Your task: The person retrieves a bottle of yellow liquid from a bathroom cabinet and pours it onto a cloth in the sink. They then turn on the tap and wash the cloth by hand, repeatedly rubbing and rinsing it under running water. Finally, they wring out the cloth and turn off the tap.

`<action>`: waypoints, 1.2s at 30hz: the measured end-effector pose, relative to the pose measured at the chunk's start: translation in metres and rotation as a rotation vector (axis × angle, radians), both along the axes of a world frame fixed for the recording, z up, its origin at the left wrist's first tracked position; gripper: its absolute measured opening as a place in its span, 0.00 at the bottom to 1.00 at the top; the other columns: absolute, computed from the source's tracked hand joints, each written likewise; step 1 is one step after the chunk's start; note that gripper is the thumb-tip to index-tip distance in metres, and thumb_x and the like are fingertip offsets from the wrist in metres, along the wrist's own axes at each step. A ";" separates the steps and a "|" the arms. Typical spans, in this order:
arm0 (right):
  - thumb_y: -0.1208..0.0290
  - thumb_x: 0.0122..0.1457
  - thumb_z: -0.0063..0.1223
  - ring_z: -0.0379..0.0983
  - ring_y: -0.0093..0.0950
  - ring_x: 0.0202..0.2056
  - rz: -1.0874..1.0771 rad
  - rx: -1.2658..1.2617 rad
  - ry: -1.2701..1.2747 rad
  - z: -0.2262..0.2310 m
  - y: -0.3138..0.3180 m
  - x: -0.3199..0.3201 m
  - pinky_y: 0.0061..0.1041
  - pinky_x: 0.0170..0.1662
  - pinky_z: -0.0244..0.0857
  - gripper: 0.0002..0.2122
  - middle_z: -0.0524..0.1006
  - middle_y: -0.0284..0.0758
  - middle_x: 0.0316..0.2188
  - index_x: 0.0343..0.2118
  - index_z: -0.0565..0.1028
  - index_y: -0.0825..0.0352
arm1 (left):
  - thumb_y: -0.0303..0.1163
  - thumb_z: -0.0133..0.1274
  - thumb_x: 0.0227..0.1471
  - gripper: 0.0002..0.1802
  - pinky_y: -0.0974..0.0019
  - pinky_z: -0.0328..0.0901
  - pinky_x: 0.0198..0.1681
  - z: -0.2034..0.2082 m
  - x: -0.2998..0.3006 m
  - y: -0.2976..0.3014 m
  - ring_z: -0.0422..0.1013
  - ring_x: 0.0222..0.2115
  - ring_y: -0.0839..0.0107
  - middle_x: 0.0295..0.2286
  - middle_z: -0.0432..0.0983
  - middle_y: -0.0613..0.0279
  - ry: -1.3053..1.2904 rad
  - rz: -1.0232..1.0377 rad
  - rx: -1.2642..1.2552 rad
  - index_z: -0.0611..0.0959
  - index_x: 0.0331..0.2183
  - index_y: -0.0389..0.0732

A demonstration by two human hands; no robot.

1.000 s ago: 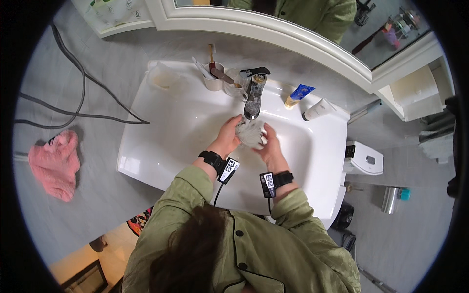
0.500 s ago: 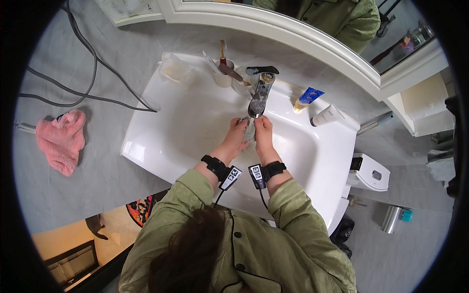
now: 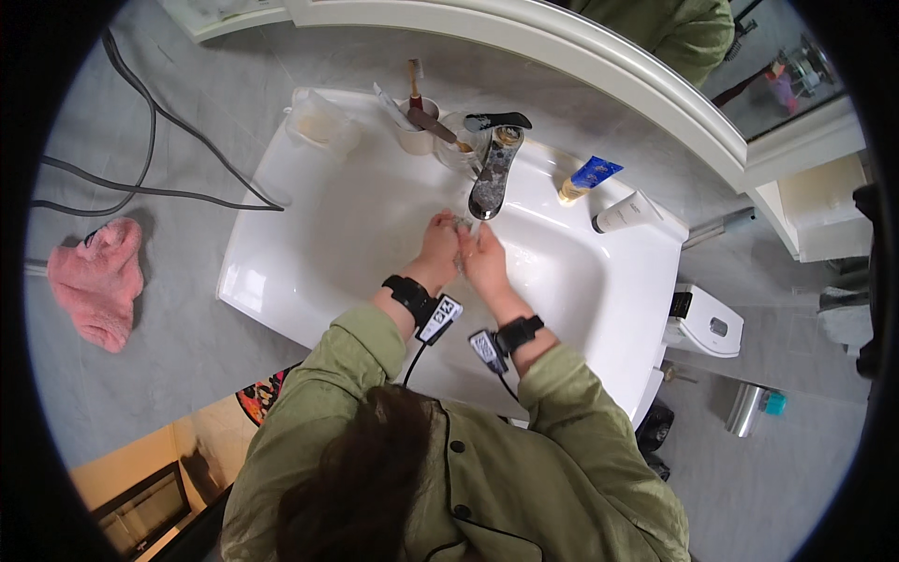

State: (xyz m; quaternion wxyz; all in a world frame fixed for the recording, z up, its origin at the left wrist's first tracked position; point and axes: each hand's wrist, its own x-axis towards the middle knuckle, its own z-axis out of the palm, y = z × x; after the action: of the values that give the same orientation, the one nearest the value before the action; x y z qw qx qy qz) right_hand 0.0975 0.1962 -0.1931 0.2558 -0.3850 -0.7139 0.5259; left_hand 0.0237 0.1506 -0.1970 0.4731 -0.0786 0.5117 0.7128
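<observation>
My left hand (image 3: 436, 245) and my right hand (image 3: 485, 258) are held close together, palm facing palm, just below the spout of the chrome faucet (image 3: 493, 174). They hover over the bowl of the white sink (image 3: 328, 225). A thin grey streak, seemingly water, shows between the fingertips. I see nothing solid in either hand. Each wrist wears a black band with a small tagged device on a cable. My green sleeves are pushed back from the wrists.
Behind the faucet stand a cup with toothbrushes (image 3: 412, 131) and a clear glass (image 3: 455, 150). A blue-capped tube (image 3: 586, 178) and a white tube (image 3: 626, 214) lie on the right rim. A pink towel (image 3: 98, 281) and black cables (image 3: 140, 187) lie on the grey counter at the left.
My hands, spread apart around something translucent a second ago, have closed together and risen right up under the spout. The view has shifted slightly.
</observation>
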 end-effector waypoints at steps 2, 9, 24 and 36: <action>0.68 0.57 0.45 0.72 0.43 0.28 0.037 -0.080 -0.054 -0.001 0.002 0.000 0.35 0.33 0.66 0.10 0.75 0.47 0.26 0.39 0.71 0.66 | 0.44 0.39 0.58 0.16 0.67 0.63 0.27 0.002 0.001 -0.002 0.67 0.28 0.73 0.30 0.69 0.64 -0.092 -0.084 -0.060 0.67 0.44 0.47; 0.67 0.56 0.47 0.70 0.48 0.25 0.002 -0.124 -0.141 0.004 -0.006 0.003 0.38 0.30 0.64 0.09 0.73 0.49 0.22 0.28 0.70 0.69 | 0.46 0.42 0.57 0.21 0.66 0.63 0.34 0.013 0.001 -0.009 0.67 0.36 0.71 0.39 0.68 0.63 -0.023 -0.135 -0.253 0.67 0.48 0.46; 0.71 0.55 0.46 0.68 0.40 0.43 -0.158 -1.145 0.284 -0.014 0.002 0.055 0.43 0.40 0.71 0.13 0.68 0.36 0.42 0.44 0.63 0.60 | 0.20 0.48 0.42 0.13 0.59 0.64 0.43 0.023 -0.034 -0.066 0.67 0.40 0.66 0.36 0.68 0.62 0.001 -0.188 0.148 0.69 0.34 0.43; 0.74 0.53 0.52 0.70 0.26 0.31 -0.257 -0.929 0.715 0.004 -0.006 0.005 0.26 0.37 0.67 0.05 0.73 0.33 0.29 0.31 0.68 0.64 | 0.41 0.43 0.54 0.20 0.42 0.58 0.49 0.035 -0.029 -0.063 0.67 0.44 0.58 0.44 0.69 0.59 -0.215 -0.443 -0.187 0.70 0.47 0.42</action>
State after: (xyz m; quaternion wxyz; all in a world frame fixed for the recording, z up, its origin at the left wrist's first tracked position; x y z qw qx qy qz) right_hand 0.1027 0.1898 -0.1889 0.3464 -0.3390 -0.2269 0.8448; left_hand -0.0056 0.0880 -0.1624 0.6601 -0.0835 0.5268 0.5290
